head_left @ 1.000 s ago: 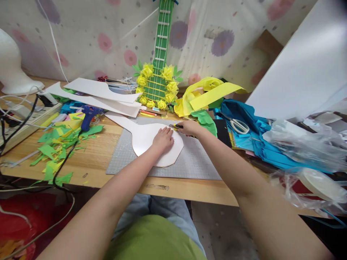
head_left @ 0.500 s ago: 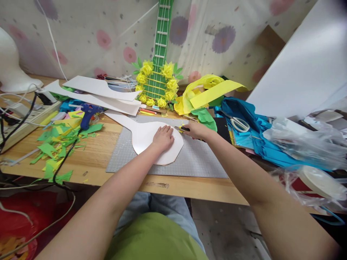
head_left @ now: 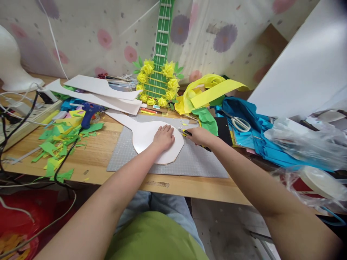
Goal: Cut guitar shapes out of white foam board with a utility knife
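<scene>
A white board cut-out [head_left: 145, 139] with a rounded body and a narrow neck lies on the grey cutting mat [head_left: 200, 162]. My left hand [head_left: 164, 138] rests flat on its rounded part, fingers spread. Just off the board's right edge, my right hand [head_left: 199, 136] is closed around a yellow-and-black utility knife [head_left: 185, 133]. The knife points left toward the board's edge, and its handle end shows below the hand. Whether the blade tip touches the board I cannot tell.
Behind the mat stands a green paper guitar [head_left: 159, 77] with yellow flowers. Left are white board pieces [head_left: 100, 90], a blue glue gun [head_left: 88, 113], paper scraps [head_left: 55, 148] and a power strip [head_left: 29, 121]. Scissors [head_left: 240, 124] lie right on blue paper [head_left: 238, 104].
My right hand has shifted slightly right and down with the utility knife, away from the board's edge. My left hand stays on the board.
</scene>
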A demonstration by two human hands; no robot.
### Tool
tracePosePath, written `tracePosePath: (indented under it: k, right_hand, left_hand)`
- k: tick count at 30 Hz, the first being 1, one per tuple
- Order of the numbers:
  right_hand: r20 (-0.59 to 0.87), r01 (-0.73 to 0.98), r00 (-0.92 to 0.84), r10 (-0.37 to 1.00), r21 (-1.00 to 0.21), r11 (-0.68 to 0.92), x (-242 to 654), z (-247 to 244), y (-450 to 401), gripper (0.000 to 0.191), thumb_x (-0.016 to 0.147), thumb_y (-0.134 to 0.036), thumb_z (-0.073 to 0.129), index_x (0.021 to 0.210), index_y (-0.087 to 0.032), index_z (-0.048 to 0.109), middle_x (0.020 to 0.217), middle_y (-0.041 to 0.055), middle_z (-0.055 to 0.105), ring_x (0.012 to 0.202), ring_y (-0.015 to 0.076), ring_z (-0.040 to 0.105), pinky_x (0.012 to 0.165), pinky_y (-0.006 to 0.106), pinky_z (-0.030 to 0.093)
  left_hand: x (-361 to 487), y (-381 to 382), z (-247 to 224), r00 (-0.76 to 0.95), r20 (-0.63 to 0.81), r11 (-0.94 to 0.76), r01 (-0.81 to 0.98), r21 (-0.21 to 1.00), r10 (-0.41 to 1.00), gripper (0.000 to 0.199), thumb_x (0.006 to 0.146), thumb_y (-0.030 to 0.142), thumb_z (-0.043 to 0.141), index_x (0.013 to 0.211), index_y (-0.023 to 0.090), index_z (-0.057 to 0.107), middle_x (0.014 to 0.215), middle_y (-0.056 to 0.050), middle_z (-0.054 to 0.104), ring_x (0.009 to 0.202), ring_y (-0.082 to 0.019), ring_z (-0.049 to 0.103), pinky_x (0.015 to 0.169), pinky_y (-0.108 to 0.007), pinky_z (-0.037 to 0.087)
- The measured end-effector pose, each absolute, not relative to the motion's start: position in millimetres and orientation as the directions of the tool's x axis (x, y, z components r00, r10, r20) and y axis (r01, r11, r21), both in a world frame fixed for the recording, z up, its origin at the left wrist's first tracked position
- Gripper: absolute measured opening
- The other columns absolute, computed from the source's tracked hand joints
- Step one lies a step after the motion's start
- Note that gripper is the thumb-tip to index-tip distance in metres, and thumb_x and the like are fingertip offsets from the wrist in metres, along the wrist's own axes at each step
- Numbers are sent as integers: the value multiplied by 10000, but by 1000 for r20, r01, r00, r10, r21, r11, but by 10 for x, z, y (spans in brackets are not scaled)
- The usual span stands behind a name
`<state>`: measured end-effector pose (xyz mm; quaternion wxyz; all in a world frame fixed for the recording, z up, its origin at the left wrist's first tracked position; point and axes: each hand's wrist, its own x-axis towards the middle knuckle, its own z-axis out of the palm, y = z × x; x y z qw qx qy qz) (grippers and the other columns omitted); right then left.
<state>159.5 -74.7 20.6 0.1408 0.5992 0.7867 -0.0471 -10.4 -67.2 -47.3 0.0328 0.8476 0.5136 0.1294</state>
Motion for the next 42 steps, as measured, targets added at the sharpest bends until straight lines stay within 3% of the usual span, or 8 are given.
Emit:
tracePosePath:
  k: [8,15,20,23,35,42]
  right_hand:
    - [-246,963,-203,948,127,239,1622,164,-794,297,854,-326,415,996,-155,612,701,78,670,710,198,620,623,267,370]
    - [-111,986,-155,982,40,160,1602,291,-479,349,867,-352,411,1129,-185,570,805,75,685,708,172,618,629,250,377]
    - [-159,984,-153,975,62,165,1497,167,-229,372,859,-358,437,1149,-164,567,847,95,690,737,176,629,667,256,391]
    - [-201,982,-158,967,69,175,1435,108,-156,378,860,-384,434,1123,-158,586,820,92,694,720,168,635,680,253,393]
    - [-240,957,-208,948,153,248,1381,243,-291,358,868,-341,396,1047,-142,633,795,107,694,759,195,633,638,261,392]
    - [-263,959,-224,939,114,260,1454,244,-304,324,855,-338,403,1044,-181,614,749,56,690,659,169,617,579,257,366]
  left_hand:
    - [-88,-634,-472,431,192,-464,866,188,882,397,860,240,366,1228,147,479,1372,-97,434,1299,-218,329,1084,-398,231]
    - [-109,-375,-433,297,128,-318,927,200,946,439,874,277,350,1268,112,449,1415,-128,374,1334,-258,270,1089,-447,205]
    - [-108,-354,-431,430,231,-474,860,191,873,402,853,175,367,1231,118,489,1399,-115,402,1313,-211,316,1093,-386,225]
    - [-83,-394,-453,502,190,-534,821,200,844,400,872,187,348,1249,152,477,1383,-102,427,1291,-197,351,1081,-394,253]
    - [-31,-412,-481,478,163,-504,835,222,863,424,862,201,350,1267,136,457,1388,-91,420,1296,-199,334,1094,-384,223]
    - [-32,-413,-492,473,172,-502,837,217,864,415,871,200,341,1260,126,462,1385,-92,424,1290,-199,345,1092,-379,230]
